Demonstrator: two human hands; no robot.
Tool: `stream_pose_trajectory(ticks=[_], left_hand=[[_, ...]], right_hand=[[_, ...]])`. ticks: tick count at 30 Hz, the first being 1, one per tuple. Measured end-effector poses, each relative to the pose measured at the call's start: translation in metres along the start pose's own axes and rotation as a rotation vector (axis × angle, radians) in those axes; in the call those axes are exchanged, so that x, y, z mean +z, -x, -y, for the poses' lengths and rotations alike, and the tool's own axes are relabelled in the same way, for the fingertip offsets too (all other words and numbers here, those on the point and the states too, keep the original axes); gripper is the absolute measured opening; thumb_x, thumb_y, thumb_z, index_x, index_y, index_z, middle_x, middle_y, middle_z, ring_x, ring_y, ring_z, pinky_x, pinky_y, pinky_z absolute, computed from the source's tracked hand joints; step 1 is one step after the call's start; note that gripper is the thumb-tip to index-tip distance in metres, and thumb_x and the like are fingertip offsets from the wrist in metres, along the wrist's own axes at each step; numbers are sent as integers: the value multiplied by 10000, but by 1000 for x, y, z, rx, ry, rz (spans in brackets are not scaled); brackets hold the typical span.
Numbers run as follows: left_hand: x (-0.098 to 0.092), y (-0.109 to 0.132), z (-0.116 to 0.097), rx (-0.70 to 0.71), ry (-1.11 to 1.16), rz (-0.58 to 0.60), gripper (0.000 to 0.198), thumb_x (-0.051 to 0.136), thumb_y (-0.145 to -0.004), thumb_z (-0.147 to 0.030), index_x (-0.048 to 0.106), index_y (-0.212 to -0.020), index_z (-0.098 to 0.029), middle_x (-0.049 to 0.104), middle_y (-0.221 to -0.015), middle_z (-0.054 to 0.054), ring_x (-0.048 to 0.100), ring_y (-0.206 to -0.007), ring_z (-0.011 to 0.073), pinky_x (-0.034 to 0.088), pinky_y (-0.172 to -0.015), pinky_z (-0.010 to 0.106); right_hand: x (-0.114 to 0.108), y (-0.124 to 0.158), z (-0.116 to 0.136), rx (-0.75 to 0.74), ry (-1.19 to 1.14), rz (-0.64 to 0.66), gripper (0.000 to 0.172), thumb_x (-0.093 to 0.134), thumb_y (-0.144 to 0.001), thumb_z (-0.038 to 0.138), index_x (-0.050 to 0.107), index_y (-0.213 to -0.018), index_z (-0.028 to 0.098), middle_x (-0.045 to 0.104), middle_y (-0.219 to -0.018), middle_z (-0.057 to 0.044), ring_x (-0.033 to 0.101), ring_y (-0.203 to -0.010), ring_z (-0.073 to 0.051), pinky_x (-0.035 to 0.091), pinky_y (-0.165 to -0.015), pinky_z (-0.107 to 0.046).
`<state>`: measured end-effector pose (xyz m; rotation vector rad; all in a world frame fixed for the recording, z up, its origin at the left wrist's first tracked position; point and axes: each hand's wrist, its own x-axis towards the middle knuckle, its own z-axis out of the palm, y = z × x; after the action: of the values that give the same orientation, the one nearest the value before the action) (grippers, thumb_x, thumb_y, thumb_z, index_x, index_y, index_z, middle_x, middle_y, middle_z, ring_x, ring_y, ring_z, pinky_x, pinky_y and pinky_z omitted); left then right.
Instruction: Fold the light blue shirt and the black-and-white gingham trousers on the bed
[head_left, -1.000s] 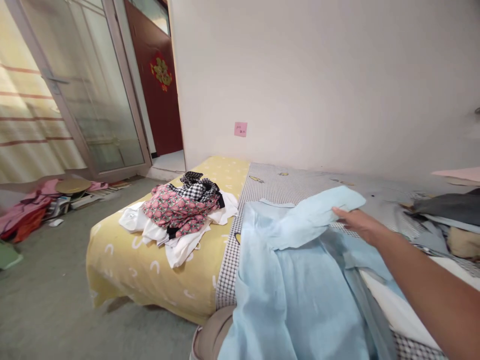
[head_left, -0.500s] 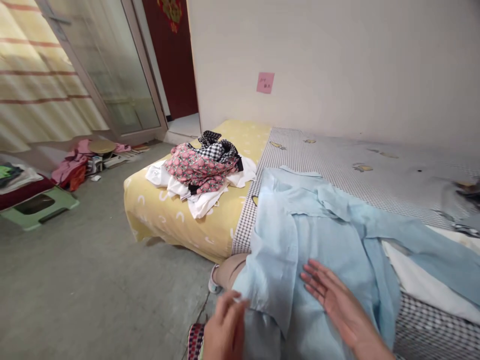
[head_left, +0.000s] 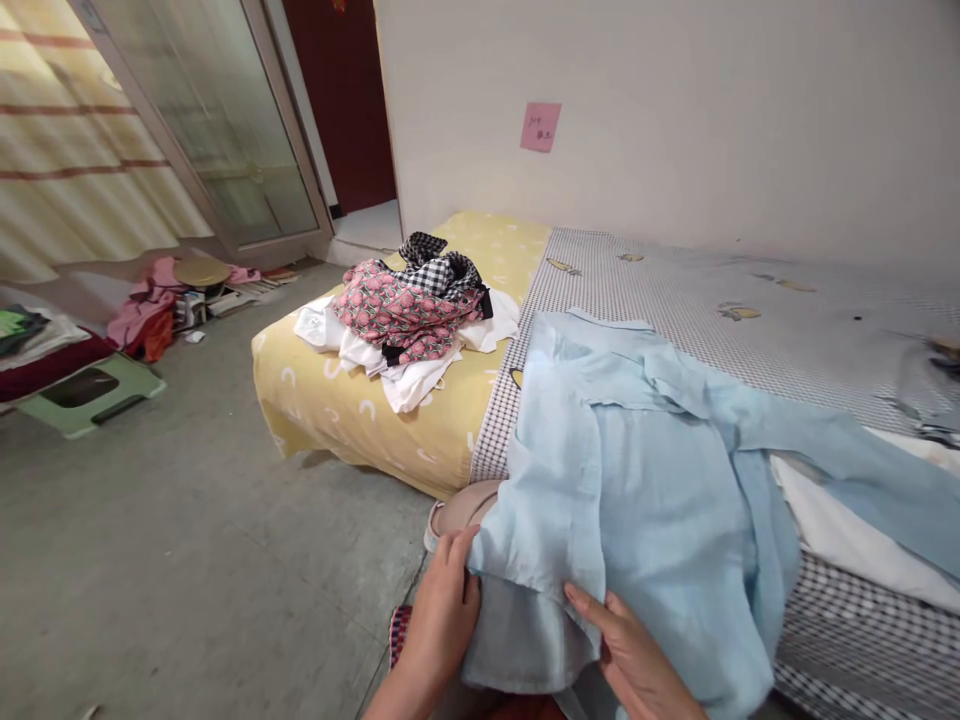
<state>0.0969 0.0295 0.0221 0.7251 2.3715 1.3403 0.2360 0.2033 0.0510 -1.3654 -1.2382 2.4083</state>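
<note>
A light blue shirt lies spread over the front of the bed, its collar towards the wall and one sleeve stretched out to the right. Its left side is folded inward, and the lower part hangs over the bed's edge towards me. My left hand grips the shirt's left edge, fingers closed on the cloth. Lower down, my right hand pinches the folded flap near the hem between thumb and fingers. Some fingertips of both hands are hidden by the cloth.
On the yellow sheet sits a heap of clothes, pink floral, checked and white. White cloth lies under the shirt's sleeve. A green stool bearing folded clothes stands at the left. A pink note is on the wall.
Both hands have closed on the shirt: the left at its side edge, the right moving down and left to the flap near the hem. The view has tilted slightly downward.
</note>
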Motion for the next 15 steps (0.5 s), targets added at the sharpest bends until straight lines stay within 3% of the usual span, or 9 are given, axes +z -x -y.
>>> stream_pose_trajectory(ticks=[3,8,12,15], left_hand=[[-1,-7,-7,2,-132,-13,547,483,-802,-109,619,-1302,-283,722,-1214,67,653,-1165,247,502,-997,383],[2,-21,-20,-144,-352,4,226,464,-841,-145,657,-914,-236,747,-920,46,685,-884,218,452,-766,285],[-1,-8,-14,-195,-223,-128,122,476,-815,-236,569,-738,-226,645,-671,-3,573,-648,166,361,-640,250],[-4,9,0,-203,-49,-183,208,485,-787,-359,473,-621,-235,476,-544,-45,449,-557,137,319,-586,242]], right_hand=[[5,3,8,21,-35,13,679,924,-637,517,719,-1202,200,794,-1144,-94,682,-1201,-328,540,-1033,-439],[10,6,18,18,-65,87,661,945,-624,506,737,-1170,196,772,-1210,-104,649,-1249,-322,472,-1106,-442],[12,7,17,-16,-108,74,659,973,-534,545,773,-1054,193,779,-1175,-115,631,-1261,-346,425,-1145,-459],[14,7,13,-14,-145,119,642,972,-533,539,780,-1029,180,786,-1124,-137,641,-1239,-368,423,-1135,-483]])
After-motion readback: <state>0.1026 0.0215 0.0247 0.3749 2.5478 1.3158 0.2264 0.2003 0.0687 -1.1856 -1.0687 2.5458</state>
